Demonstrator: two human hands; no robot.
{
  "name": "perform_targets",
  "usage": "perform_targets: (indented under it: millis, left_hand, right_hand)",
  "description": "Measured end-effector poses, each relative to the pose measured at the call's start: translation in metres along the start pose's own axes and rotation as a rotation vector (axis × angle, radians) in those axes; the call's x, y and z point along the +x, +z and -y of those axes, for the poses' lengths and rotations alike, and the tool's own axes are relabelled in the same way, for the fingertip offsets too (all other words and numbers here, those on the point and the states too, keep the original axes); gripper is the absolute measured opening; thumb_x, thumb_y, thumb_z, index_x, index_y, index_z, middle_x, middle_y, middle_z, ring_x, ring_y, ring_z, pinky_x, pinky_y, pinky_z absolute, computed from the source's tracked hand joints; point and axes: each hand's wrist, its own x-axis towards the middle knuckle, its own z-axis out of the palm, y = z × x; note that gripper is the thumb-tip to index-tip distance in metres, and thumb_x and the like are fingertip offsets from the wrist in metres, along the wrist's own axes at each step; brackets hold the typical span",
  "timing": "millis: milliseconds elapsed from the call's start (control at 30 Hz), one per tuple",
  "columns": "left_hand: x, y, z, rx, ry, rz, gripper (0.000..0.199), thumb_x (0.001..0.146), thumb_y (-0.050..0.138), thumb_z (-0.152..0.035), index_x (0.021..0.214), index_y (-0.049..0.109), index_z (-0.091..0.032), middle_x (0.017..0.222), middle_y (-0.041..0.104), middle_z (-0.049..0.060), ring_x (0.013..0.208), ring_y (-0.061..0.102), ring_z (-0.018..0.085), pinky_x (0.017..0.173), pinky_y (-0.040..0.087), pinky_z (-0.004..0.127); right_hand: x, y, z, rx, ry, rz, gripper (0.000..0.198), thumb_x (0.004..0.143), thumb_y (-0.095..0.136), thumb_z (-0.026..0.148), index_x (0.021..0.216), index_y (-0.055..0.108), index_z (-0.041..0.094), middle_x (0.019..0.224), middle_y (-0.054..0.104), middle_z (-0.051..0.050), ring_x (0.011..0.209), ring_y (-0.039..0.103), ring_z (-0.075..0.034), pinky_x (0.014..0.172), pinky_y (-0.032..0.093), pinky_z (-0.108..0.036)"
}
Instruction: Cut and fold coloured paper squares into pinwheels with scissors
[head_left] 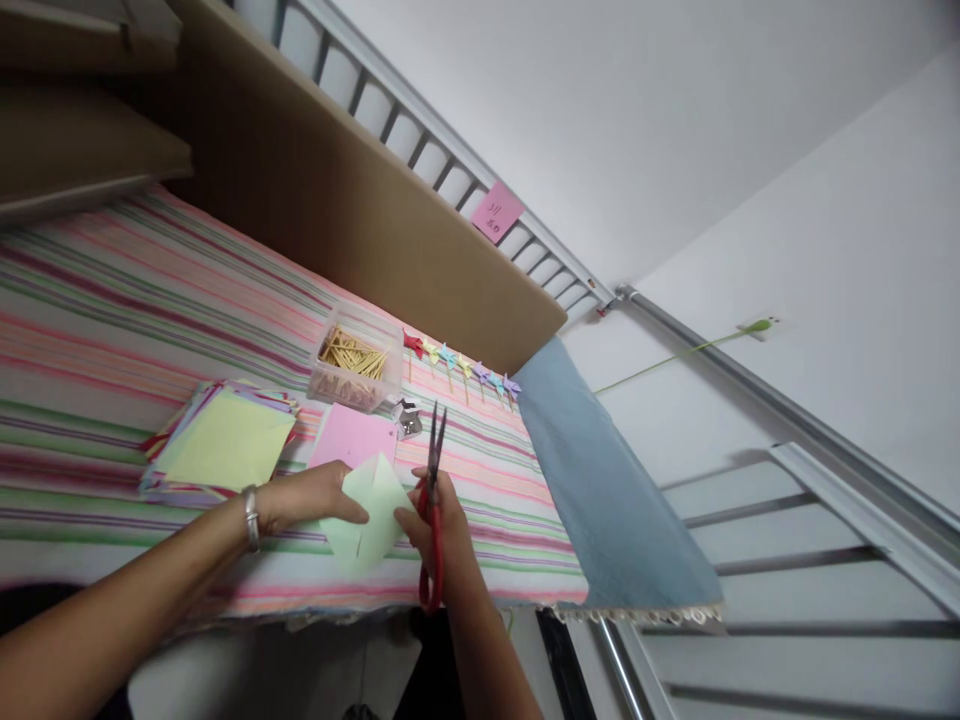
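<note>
A square of pale green paper [375, 515] is pinched at its left side by my left hand [315, 495], which wears a silver bracelet at the wrist. Slits run in from the paper's corners. My right hand [454, 530] is closed around red-handled scissors [434, 490], their blades pointing away from me and slightly parted. The right thumb also touches the paper's right edge. Just beyond the paper lies a pink sheet [352, 436], partly covered by my left hand.
A stack of coloured paper [229, 440] lies left, near a clear box [356, 400] of small wooden sticks [352, 355]. Small silvery items [409, 418] sit beside the box. Several paper pinwheels [465, 368] line the cardboard panel [390, 230]. Metal railings [735, 395] stand right.
</note>
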Motion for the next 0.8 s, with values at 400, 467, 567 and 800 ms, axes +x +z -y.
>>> perform_targets:
  millis: [400, 467, 567, 800]
  left_hand:
    - [0.013, 0.022, 0.009, -0.686, 0.169, -0.248, 0.032, 0.069, 0.066, -0.03, 0.097, 0.063, -0.014, 0.089, 0.07, 0.01, 0.076, 0.065, 0.021, 0.071, 0.051, 0.031]
    - [0.016, 0.031, 0.013, -0.699, 0.186, -0.219, 0.034, 0.068, 0.068, -0.028, 0.099, 0.063, -0.014, 0.09, 0.071, 0.01, 0.079, 0.065, 0.022, 0.075, 0.05, 0.032]
    - [0.016, 0.038, 0.016, -0.648, 0.205, -0.227, 0.037, 0.067, 0.069, -0.026, 0.101, 0.064, -0.012, 0.089, 0.072, 0.01, 0.083, 0.065, 0.024, 0.08, 0.048, 0.033]
    - [0.013, 0.013, 0.004, -0.382, 0.206, -0.418, 0.041, 0.062, 0.07, -0.031, 0.098, 0.065, -0.012, 0.085, 0.073, 0.007, 0.079, 0.064, 0.024, 0.074, 0.047, 0.033]
  right_hand:
    - [0.005, 0.018, -0.017, 0.378, -0.011, -0.328, 0.035, 0.075, 0.052, 0.024, 0.107, 0.039, 0.023, 0.069, 0.041, 0.007, 0.044, 0.047, -0.007, 0.042, 0.042, -0.02]
    - [0.004, 0.024, -0.022, 0.397, -0.028, -0.369, 0.033, 0.077, 0.051, 0.023, 0.108, 0.039, 0.024, 0.071, 0.041, 0.007, 0.048, 0.049, -0.007, 0.045, 0.043, -0.021]
    - [0.003, 0.032, -0.025, 0.358, -0.042, -0.387, 0.031, 0.078, 0.051, 0.022, 0.107, 0.04, 0.025, 0.072, 0.042, 0.007, 0.051, 0.049, -0.008, 0.049, 0.043, -0.021]
    - [-0.007, 0.033, -0.017, 0.18, 0.039, -0.232, 0.035, 0.072, 0.054, 0.02, 0.107, 0.046, 0.02, 0.072, 0.052, 0.004, 0.056, 0.051, -0.01, 0.05, 0.042, -0.021]
